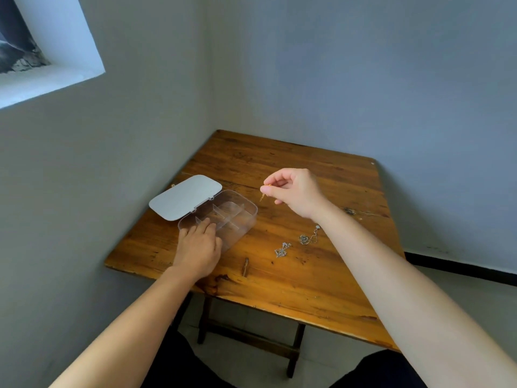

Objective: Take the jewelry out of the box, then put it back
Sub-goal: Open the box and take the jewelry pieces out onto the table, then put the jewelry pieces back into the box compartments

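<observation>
A clear plastic box (240, 211) with inner dividers stands open on the left of the wooden table (279, 278), its grey lid (184, 196) folded back flat. My left hand (199, 247) rests on the box's near corner, fingers over the rim. My right hand (293, 190) hovers right of the box and pinches a thin gold chain (263, 195) that dangles from the fingertips. Two silver necklaces lie on the table, one (282, 249) near the middle and one (309, 237) with a small pendant beside my right forearm.
The table stands in a corner, with grey walls close behind it and on its left. A small dark wooden piece (245, 266) lies near the front edge. The front edge of the table is just above my knees.
</observation>
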The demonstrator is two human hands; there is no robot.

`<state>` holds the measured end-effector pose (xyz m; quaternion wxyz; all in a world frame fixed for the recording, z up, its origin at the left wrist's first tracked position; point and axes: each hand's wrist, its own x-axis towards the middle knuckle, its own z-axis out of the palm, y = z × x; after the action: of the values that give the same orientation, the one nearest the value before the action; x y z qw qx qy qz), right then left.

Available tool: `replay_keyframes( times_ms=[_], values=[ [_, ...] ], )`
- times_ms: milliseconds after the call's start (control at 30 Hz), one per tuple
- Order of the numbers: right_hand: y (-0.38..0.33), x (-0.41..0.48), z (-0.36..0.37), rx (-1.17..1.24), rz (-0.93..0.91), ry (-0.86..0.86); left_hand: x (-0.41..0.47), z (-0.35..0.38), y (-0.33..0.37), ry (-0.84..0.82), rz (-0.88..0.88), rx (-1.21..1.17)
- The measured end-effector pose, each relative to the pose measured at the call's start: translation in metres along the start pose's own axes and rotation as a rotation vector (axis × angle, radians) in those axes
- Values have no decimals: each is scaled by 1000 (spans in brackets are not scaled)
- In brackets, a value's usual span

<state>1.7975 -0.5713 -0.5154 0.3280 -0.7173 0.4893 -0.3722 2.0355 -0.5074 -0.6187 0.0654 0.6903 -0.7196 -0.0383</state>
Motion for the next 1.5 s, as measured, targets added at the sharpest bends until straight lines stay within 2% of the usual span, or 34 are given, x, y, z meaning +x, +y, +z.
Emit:
replay_keyframes(
  times_ms=[100,200,367,567,700,900,1033,1067,1133,1200,1300,1500],
  values=[
    [10,-25,-20,51,35,33,-1,-7,2,-3,6,-21],
    [29,-54,-37,21,109,56,-5,-16,15,119,2,-27],
    [66,-105,-49,-45,230,87,-16,-14,60,252,163,-51],
    [98,-150,-46,-174,338,74,-30,24,109,107,338,-61],
    [114,-169,-51,-289,388,96,-34,45,127,-4,350,-26],
    [133,-175,-61,-435,452,259,-37,52,124,14,335,-31],
    [142,-169,-55,-630,648,295,-36,52,126,20,331,-10],
    [145,-170,-51,-687,648,281,-36,51,127,26,329,-1],
    [152,-171,-45,-719,531,325,-35,49,128,38,334,22],
    [155,-173,-42,-647,398,417,-32,47,132,46,330,33],
    [158,-177,-40,-536,292,538,-24,43,139,90,292,-20],
    [162,-181,-39,-499,266,552,7,49,169,135,253,-77]
  ],
)
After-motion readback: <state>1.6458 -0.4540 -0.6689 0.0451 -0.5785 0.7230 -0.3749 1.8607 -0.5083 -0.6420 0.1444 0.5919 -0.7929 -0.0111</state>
